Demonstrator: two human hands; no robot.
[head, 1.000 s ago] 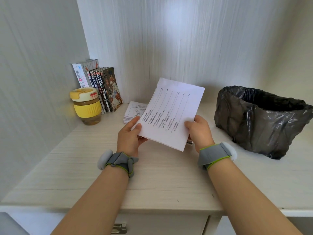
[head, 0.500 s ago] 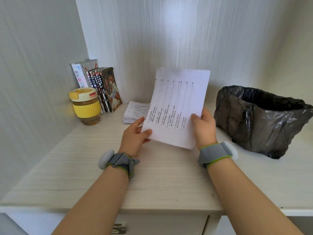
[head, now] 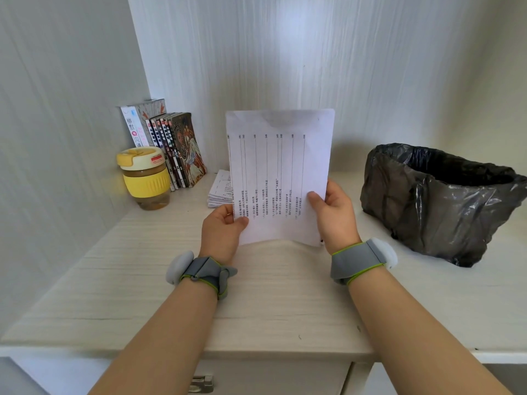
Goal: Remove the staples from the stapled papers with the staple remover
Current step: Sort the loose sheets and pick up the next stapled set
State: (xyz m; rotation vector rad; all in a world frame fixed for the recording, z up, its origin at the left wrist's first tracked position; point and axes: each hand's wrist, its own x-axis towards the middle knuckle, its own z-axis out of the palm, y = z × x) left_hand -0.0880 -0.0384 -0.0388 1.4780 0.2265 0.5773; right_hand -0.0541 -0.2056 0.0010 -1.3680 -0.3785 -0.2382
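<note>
Head view: my left hand pinches papers at lower left edge, thumb on front. My right hand grips lower right edge. Papers upright above desk, between hands.

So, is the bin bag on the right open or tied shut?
Open: the black bin bag has a wide mouth, its dark inside visible. Contents cannot be told.
</note>
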